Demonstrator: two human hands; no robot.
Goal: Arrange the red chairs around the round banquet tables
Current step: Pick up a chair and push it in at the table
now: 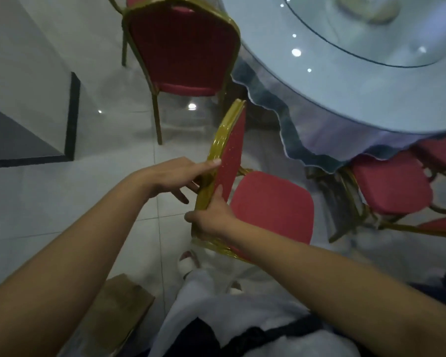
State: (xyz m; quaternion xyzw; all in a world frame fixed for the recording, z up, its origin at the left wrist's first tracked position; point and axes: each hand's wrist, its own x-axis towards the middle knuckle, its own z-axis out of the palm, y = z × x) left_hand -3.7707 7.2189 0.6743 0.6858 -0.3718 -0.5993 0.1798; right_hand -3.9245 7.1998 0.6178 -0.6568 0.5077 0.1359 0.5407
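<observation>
- Nearest of all is the person's own white garment [229, 318], with both bare forearms reaching out over it. A flat brown board [119, 313] lies on the tiled floor [49, 202] to their left.
- The right hand [211, 217] grips the gold frame low on the backrest of a red chair [271, 204]. Its thumb is pressed to the red pad and its fingers are wrapped round the rim.
- The left hand [175, 176] is higher up the same backrest. One straight digit lies along the gold edge and the other fingers are loosely spread behind it. I cannot tell whether it has actually closed on the frame.
- That chair stands right in front of the person, beside the round table [345, 119]. Its seat is turned only partly toward the draped tablecloth [319, 140] and is not tucked under it.
- A second chair [183, 47] stands farther round the rim with its back to us. More chairs [392, 184] sit tucked under the cloth on the right.
- As I read it, the step in hand is placing this one chair in the gap between its neighbours.
- The next move probably calls for a firm two-handed hold, then swinging the backrest so the seat faces the table. After that it would slide in without snagging the cloth or knocking the chairs on the right.
</observation>
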